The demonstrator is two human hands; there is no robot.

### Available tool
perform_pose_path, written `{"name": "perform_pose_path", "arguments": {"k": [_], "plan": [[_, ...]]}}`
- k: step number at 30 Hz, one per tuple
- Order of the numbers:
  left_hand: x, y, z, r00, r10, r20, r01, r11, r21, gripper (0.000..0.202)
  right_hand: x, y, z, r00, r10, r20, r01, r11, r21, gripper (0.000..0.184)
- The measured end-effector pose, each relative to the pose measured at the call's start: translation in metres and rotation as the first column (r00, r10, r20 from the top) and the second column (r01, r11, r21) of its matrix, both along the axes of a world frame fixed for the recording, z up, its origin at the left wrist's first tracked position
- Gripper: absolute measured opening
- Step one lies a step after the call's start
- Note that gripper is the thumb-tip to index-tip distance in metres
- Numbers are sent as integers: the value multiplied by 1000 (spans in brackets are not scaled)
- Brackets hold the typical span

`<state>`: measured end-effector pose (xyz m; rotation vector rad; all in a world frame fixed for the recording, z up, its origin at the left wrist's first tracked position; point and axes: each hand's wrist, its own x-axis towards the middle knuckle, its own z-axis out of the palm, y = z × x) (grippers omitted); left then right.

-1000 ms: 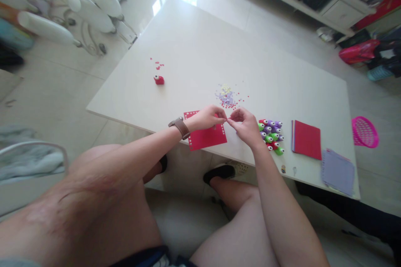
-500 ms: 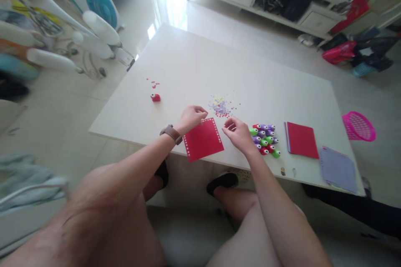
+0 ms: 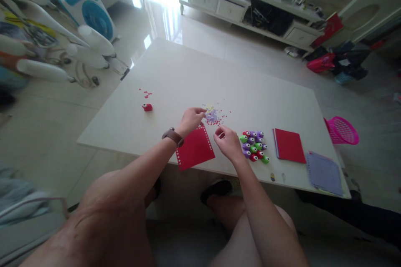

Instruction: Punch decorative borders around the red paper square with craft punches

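Note:
A red paper sheet (image 3: 196, 148), with punched holes along three of its edges, lies at the table's near edge and juts slightly over it. My left hand (image 3: 192, 119), a brown-strapped watch on its wrist, is above the sheet's far edge. Its bent fingers are apart, with the tips at a pile of tiny paper cut-outs (image 3: 211, 115) in purple, yellow and red. To the right of the sheet, my right hand (image 3: 228, 143) hovers with loosely curled fingers and the thumb apart; nothing shows in it. Several red, green and purple craft punches (image 3: 253, 149) stand right of that hand.
A red punch (image 3: 147, 107) sits at the left beside a few red cut-outs (image 3: 145, 93). Rightward are a stack of red paper (image 3: 290, 145), purple punched sheets (image 3: 324, 172) and two small trinkets (image 3: 272, 177). A pink basket (image 3: 343, 130) stands past the table's right edge.
My left hand has moved away from me and right, from the sheet's far edge to the cut-out pile. My right hand stays beside the sheet. The whole view has shifted slightly.

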<state>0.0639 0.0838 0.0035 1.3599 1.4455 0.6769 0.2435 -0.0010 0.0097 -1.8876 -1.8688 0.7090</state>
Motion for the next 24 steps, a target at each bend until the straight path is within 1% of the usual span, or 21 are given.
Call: {"name": "perform_pose_path", "arguments": {"k": [2, 5, 9, 11, 13, 16, 20, 22, 24], "plan": [[6, 2, 3, 997, -26, -71, 31, 997, 71, 36, 0, 1, 1, 1000, 7, 16, -7, 1000, 2, 8], [10, 3, 5, 981, 32, -193, 1, 986, 168, 29, -1, 1, 5, 999, 14, 36, -14, 1000, 14, 8], [14, 2, 6, 972, 103, -212, -56, 974, 217, 24, -1, 0, 10, 998, 13, 62, -14, 1000, 27, 9], [16, 1, 8, 966, 128, -226, -76, 971, 227, 24, -2, -1, 13, 997, 10, 71, -12, 1000, 29, 9], [17, 0, 9, 964, 129, -233, -76, 972, 224, 26, -4, -2, 16, 997, 15, 77, -17, 999, 27, 10], [18, 3, 10, 973, 92, -213, -53, 982, 184, 31, -6, -6, 22, 994, 41, 101, -43, 999, 24, 10], [15, 14, 12, 986, 53, -160, -29, 988, 150, 32, -6, -11, 32, 989, 52, 140, -56, 998, 26, 9], [11, 18, 16, 989, 64, -133, -44, 988, 149, 31, -3, -14, 35, 987, 53, 153, -58, 998, 29, 9], [5, 20, 24, 989, 74, -129, -54, 987, 153, 29, 2, -16, 35, 985, 49, 166, -57, 998, 40, 9]]}}
